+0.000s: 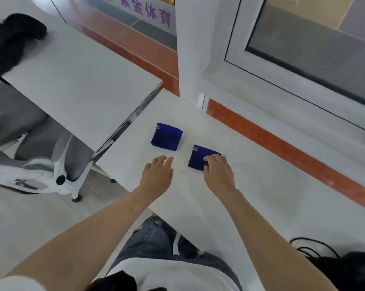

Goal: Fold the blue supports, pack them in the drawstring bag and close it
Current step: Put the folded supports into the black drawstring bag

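Two blue supports lie flat on the white table. The far one sits by itself, untouched. The near one has the fingers of my right hand resting on its right half, pressing it down. My left hand hovers palm down with fingers apart over bare table, just left of the near support and below the far one. A black bag with black cords lies at the table's near right corner; whether it is the drawstring bag I cannot tell.
A second white table stands to the left with a black garment on its far end. A white office chair sits below it. A wall with a window runs behind the table.
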`<state>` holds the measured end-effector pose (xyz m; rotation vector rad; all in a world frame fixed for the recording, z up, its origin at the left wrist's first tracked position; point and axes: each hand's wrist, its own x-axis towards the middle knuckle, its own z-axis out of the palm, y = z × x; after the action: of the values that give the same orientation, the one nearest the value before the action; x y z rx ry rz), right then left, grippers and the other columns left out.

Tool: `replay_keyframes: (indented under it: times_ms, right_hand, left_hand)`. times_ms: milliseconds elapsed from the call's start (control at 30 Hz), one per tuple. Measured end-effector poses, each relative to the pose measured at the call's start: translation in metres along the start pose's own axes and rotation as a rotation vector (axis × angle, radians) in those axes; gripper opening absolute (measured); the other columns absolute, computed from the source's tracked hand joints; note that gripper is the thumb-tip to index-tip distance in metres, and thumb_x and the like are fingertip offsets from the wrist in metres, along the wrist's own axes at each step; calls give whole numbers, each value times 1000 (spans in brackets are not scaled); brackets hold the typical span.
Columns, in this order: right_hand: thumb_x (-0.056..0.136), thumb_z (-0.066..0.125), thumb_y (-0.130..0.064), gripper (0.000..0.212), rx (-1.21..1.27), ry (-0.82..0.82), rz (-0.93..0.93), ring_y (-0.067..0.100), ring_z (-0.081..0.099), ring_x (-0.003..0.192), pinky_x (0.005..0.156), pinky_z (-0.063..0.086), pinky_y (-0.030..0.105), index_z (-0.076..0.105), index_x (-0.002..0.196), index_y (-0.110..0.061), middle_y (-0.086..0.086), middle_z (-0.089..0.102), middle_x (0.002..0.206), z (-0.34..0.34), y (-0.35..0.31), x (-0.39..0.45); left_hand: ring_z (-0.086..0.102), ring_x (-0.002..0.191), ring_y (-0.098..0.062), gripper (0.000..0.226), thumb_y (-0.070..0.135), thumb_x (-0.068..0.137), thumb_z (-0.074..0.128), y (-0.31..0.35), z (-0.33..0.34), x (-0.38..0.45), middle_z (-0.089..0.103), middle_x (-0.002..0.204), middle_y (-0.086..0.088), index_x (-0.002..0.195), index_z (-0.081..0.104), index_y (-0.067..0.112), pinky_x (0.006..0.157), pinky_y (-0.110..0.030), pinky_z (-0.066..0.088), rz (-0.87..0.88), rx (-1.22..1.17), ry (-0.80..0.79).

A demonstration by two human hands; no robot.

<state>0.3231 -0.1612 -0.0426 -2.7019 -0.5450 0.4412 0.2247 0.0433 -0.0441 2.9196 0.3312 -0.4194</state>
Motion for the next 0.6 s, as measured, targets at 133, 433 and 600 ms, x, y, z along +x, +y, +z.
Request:
replay_keyframes:
  times_ms: [133,433,600]
  right_hand:
    - [99,58,-18,37,-18,-8,61,24,47,129,103,46,38,55,135,-17,2,55,140,10,-2,38]
    - [94,69,-27,68,-123,-142,214,24,26,151,119,30,42,35,152,-19,2,34,162,44,-3,91]
    - [85,75,-36,75,-150,-125,321,23,38,141,114,27,39,39,149,-21,2,45,150,65,-5,91]
  left_hand:
    - [51,132,-27,46,30,109,41,-26,-4,45,48,152,-7,153,40,15,100,-40,47,38,5,-43]
    - [42,141,-31,51,21,105,53,-76,-15,166,43,155,-9,153,37,11,108,-42,41,181,-9,-122]
    - [7,159,-37,75,31,103,59,-89,1,213,10,171,-15,161,15,11,127,-50,20,236,160,-198]
